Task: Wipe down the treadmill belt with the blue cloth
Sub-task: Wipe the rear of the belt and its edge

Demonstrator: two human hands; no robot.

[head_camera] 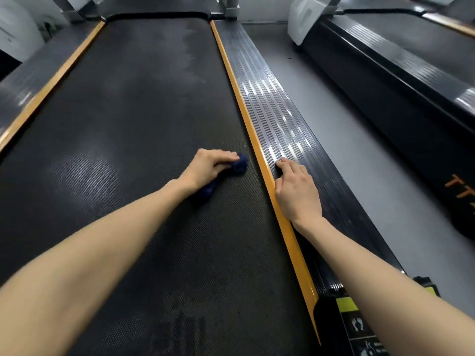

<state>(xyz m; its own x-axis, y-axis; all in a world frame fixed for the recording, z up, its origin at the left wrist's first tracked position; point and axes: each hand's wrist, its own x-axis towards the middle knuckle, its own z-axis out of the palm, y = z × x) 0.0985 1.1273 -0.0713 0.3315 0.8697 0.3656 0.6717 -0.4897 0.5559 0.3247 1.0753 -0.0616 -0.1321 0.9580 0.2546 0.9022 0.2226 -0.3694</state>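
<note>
While low over belt, left hand round blue cloth, right hand loose, empty, on side rail; second treadmill nearby.

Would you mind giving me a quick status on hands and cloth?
Left hand gripping blue cloth, bunched, on treadmill belt near orange strip. Right hand resting on ribbed side rail, holding nothing. No obstacle seen on belt.
</note>
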